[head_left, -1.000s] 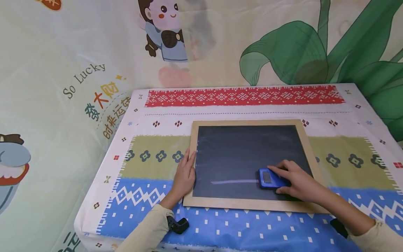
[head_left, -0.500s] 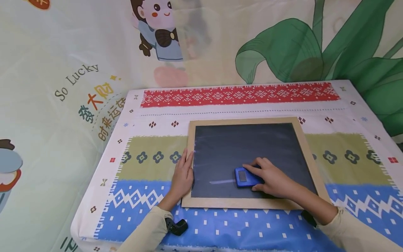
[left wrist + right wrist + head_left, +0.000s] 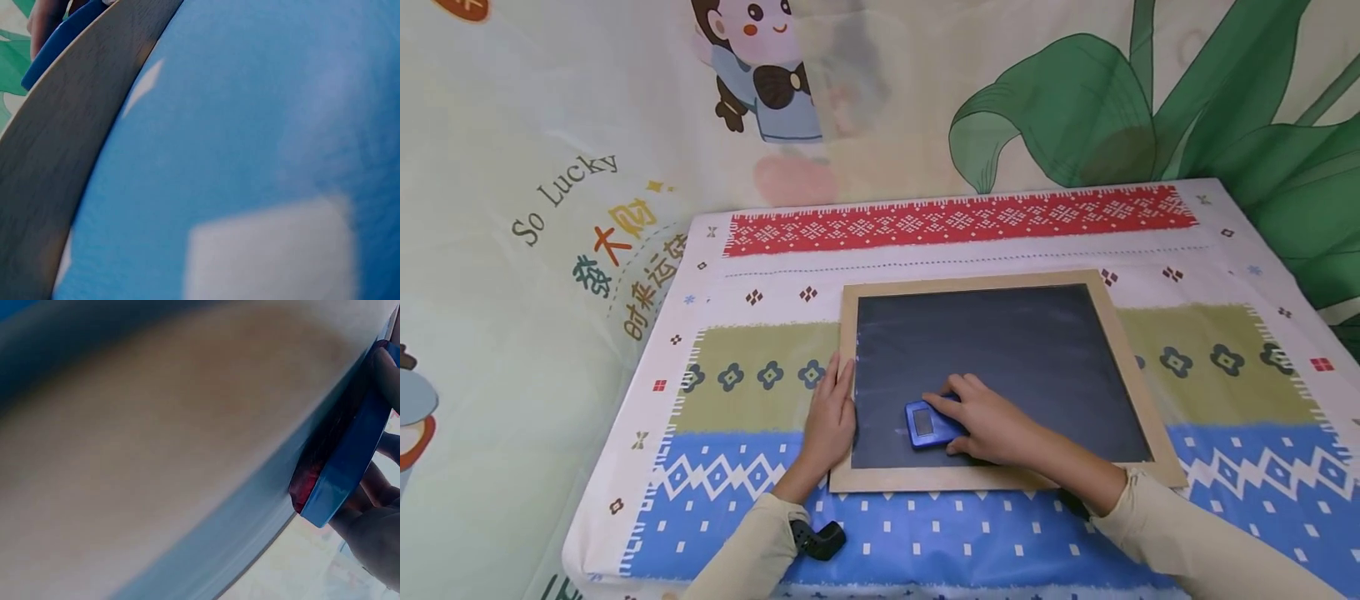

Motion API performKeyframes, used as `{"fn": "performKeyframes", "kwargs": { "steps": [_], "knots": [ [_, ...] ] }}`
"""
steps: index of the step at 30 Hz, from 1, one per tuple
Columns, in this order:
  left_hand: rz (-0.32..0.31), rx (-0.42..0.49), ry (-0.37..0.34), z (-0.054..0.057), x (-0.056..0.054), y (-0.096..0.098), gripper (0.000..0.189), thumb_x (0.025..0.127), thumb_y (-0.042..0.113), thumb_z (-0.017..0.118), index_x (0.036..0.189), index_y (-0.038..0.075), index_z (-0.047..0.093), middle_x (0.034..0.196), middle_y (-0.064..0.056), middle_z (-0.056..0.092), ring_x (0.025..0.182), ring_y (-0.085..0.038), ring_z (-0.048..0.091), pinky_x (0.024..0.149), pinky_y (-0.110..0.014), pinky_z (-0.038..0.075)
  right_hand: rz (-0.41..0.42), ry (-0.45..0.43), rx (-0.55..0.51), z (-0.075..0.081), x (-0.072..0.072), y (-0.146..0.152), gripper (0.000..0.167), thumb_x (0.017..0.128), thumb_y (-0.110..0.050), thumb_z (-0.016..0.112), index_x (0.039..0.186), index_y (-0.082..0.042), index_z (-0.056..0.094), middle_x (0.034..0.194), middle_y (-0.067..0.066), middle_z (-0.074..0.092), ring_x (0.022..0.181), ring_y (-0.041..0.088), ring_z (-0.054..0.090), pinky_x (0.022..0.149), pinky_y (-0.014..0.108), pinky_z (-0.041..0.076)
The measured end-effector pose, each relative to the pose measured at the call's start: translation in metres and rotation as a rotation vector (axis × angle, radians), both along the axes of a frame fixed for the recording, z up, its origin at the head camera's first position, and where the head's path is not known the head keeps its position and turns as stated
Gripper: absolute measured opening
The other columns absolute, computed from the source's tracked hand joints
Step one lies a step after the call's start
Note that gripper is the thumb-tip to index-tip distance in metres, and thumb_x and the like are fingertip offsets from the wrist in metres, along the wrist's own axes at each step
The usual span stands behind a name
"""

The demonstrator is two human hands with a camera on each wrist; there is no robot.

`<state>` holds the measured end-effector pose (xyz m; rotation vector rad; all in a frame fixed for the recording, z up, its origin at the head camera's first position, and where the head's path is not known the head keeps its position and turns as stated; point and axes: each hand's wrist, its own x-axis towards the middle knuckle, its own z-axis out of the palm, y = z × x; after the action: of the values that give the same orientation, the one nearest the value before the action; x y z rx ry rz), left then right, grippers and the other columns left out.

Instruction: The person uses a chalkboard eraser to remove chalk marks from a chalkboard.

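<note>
A blackboard (image 3: 1000, 350) in a pale wooden frame (image 3: 977, 280) lies on the table. My right hand (image 3: 996, 423) grips a blue board eraser (image 3: 922, 423) over the lower left part of the black surface. Seen from the right wrist, thumb and fingers hold the eraser's blue body (image 3: 350, 462), its dark, reddish underside facing the board. My left hand (image 3: 830, 425) rests along the left side of the frame, its fingers straight and pointing away from me. In the left wrist view the frame's wooden edge (image 3: 69, 137) shows, but the left hand does not.
A patterned cloth (image 3: 775, 492) in blue, olive, white and red covers the table. Behind and to the left hangs a printed fabric backdrop (image 3: 895, 108) with large green leaves and a cartoon figure. A black wrist device (image 3: 818, 540) sits at the left cuff.
My right hand has slid the eraser leftward across the board. The white streak seen in its path earlier no longer shows. The left hand stays at the frame, while the head view has shifted slightly.
</note>
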<state>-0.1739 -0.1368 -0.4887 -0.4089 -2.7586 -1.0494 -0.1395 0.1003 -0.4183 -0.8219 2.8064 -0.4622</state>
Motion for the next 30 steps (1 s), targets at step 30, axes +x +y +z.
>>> {"fn": "performKeyframes", "kwargs": {
  "steps": [30],
  "knots": [
    [-0.025, 0.139, -0.007, -0.002, -0.001, -0.006, 0.044, 0.091, 0.0, 0.039, 0.136, 0.003, 0.043, 0.148, -0.017, 0.027, 0.133, -0.037, 0.029, 0.101, -0.054, 0.031, 0.105, 0.067, 0.222, 0.008, -0.006, -0.074, 0.066, 0.078, -0.038, 0.07, 0.134, -0.012, 0.047, 0.12, 0.008, 0.049, 0.103, 0.02, 0.046, 0.083, 0.031, 0.048]
  ]
}}
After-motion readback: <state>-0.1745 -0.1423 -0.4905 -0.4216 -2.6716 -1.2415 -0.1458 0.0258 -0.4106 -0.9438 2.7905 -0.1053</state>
